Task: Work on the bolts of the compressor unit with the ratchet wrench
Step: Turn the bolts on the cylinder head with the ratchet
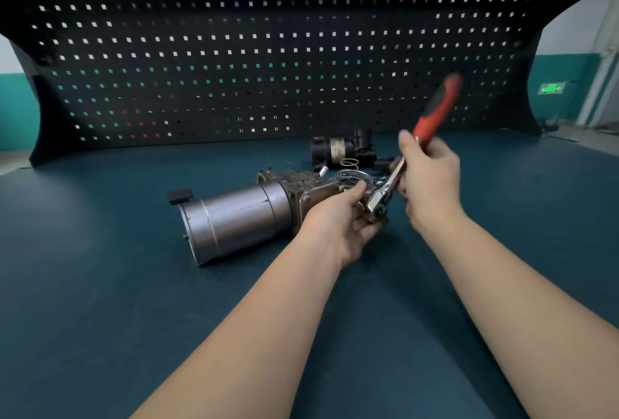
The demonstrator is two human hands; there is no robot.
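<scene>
Head view showed the compressor unit (241,217) lying on its side near the middle of the dark green bench (100,284), its grey motor cylinder pointing toward eight o'clock and its cast head end toward two o'clock. The left hand (345,221) was curled around that head end, holding it steady. The right hand (430,180) gripped the ratchet wrench (408,157) around its steel shank — below the red-and-black handle, which angled up toward one o'clock. The wrench's chrome head (376,207) sat against the unit just beside the left fingers; the bolt under it was hidden, so I could not tell whether the socket was seated.

Behind the unit, toward twelve o'clock, lay a black motor part (338,150), a loose coil spring (349,162) and a small silver cylindrical piece (322,170) — which suggested that some disassembly was already done. A round cover plate (351,180) on the head was still in place. Judging by this, the job looked partway through, with at least one bolt being worked and others possibly left. A perforated black backboard (268,66) stood at the bench's far edge.
</scene>
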